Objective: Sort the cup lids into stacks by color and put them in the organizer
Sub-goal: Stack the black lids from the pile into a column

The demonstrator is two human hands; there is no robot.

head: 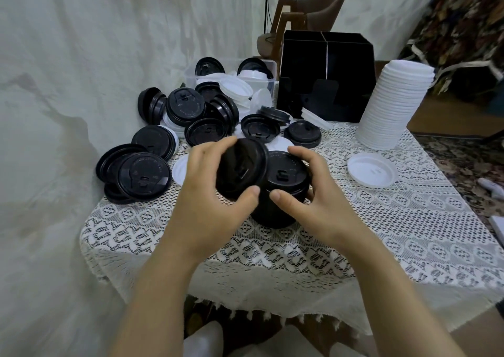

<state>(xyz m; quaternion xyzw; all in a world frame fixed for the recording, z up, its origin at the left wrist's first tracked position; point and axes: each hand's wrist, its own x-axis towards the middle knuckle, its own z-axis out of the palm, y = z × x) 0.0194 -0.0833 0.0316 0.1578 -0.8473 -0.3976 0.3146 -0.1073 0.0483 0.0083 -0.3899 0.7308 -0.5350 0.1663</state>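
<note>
Both hands are up over the lace-covered counter (381, 220): the left hand (215, 193) pinches a tilted black lid (240, 168) between thumb and fingers, right beside the black stack (283, 193) that the right hand (313, 193) wraps around. Behind them sprawls a jumbled pile of lids (191, 116), black and white mixed. The black organizer (324, 84) stands at the back, with a tall white stack (395, 105) just to its right and one white lid (372, 169) lying alone.

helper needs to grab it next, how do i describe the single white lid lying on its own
Find the tall stack of white lids on the right of the lace tablecloth. Just in front of it, nearer the person, a single white lid lies flat. Unlike the white lids in the mixed pile, it touches no other lid.
</note>
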